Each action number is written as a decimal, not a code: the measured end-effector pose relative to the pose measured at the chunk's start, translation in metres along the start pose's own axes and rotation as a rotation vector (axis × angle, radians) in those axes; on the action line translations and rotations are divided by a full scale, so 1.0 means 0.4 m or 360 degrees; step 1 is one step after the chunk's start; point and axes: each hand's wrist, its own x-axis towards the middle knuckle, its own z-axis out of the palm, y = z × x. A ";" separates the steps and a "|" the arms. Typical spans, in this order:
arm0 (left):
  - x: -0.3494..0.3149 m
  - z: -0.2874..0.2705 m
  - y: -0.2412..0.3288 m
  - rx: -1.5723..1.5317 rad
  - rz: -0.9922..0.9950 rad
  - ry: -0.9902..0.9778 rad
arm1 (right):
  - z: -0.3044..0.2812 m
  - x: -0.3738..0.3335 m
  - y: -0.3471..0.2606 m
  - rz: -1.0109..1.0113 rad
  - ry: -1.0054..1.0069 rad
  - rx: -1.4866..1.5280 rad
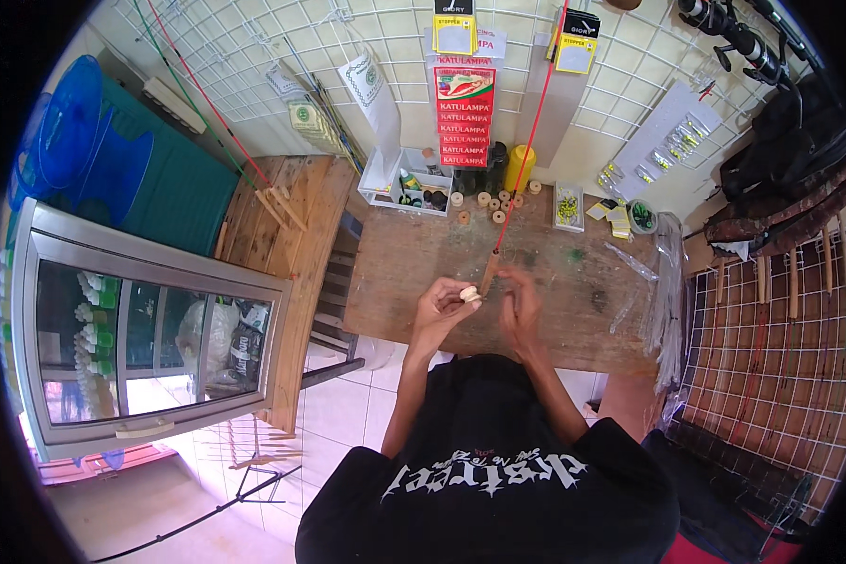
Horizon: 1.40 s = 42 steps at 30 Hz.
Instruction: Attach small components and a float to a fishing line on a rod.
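Note:
My left hand (440, 310) pinches a small pale wooden spool (470, 294) above the front half of the wooden table. Just right of it, my right hand (521, 305) is blurred, so its grip cannot be made out. Between the two hands is the wooden handle (489, 274) of a thin fishing rod. Its red shaft (526, 150) rises away from me toward the wall. Whether either hand touches the handle is unclear.
Several wooden discs (498, 216) lie toward the back of the table (404, 273), before a yellow bottle (520, 169). Nearby stand a white organiser box (404, 202) and a small white tray (568, 207). Clear plastic wrapping (669, 291) hangs over the right edge. A glass-fronted cabinet (150, 329) stands left.

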 end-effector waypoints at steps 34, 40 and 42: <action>0.035 -0.104 0.044 -0.1173 -0.0075 0.0323 | -0.079 -0.041 -0.033 0.0355 -0.0084 -0.0513; 0.024 -0.100 0.079 -0.1064 -0.0104 0.0078 | -0.089 -0.049 -0.009 0.0225 -0.0026 -0.0828; 0.017 -0.109 0.085 -0.0861 -0.0102 -0.0115 | -0.082 -0.055 -0.012 0.0240 -0.0016 -0.0901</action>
